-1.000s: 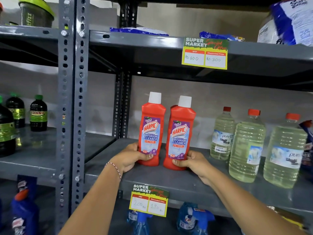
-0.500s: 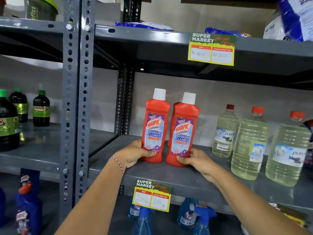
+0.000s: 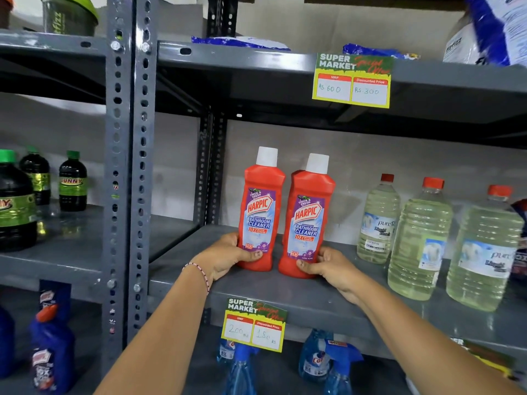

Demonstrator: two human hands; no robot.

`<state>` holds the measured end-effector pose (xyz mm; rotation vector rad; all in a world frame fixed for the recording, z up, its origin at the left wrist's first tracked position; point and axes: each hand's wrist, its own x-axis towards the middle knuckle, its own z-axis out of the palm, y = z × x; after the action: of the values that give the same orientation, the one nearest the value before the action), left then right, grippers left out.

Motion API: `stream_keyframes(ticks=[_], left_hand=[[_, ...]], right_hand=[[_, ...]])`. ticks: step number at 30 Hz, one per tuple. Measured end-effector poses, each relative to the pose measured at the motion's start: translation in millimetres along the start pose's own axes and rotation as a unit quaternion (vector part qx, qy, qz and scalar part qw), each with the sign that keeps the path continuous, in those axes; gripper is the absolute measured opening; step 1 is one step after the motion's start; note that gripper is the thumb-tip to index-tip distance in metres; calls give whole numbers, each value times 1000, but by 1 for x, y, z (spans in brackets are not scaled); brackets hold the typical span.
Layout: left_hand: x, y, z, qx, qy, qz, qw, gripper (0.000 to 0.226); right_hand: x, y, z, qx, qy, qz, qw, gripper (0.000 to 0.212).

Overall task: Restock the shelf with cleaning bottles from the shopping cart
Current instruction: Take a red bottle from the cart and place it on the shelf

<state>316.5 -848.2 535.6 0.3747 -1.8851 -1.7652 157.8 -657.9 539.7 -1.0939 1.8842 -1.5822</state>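
Two red Harpic bathroom cleaner bottles stand upright side by side on the grey middle shelf (image 3: 313,297), the left bottle (image 3: 261,212) and the right bottle (image 3: 309,220) almost touching at the shoulders. Compared with a second ago they sit in the same spot on the shelf and the grips look unchanged; only the view has shifted slightly. The left hand (image 3: 225,259) is wrapped around the base of the left bottle, thumb across the lower label. The right hand (image 3: 332,265) clasps the base of the right bottle, thumb on its front.

Both bottles stand a little back from the shelf's front lip, where a yellow price tag (image 3: 253,327) hangs below them. To the left, bare shelf runs to the perforated upright (image 3: 125,166). To the right, a gap separates the red pair from three clear bottles of pale liquid (image 3: 419,243) with red caps. Overhead, the upper shelf (image 3: 242,57) leaves room above the white caps.

On the neighbouring shelf to the left stand dark bottles with green caps (image 3: 72,181). Below, blue spray bottles (image 3: 322,360) fill the lower level.
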Motion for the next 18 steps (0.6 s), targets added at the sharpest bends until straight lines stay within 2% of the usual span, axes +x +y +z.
stream_keyframes(ticks=[10, 13, 16, 18], left_hand=[[-4, 2, 1, 15, 12, 0, 1000, 63], [-7, 3, 3, 42, 40, 8, 998, 72], [-17, 6, 3, 58, 80, 30, 995, 97], [-27, 14, 27, 52, 120, 75, 989, 95]], right_hand=[[-11, 0, -5, -29, 7, -2, 1000, 64], [-31, -1, -21, 6, -10, 9, 1000, 66], [-68, -2, -43, -33, -4, -3, 999, 64], [-99, 0, -72, -52, 33, -35, 997, 54]])
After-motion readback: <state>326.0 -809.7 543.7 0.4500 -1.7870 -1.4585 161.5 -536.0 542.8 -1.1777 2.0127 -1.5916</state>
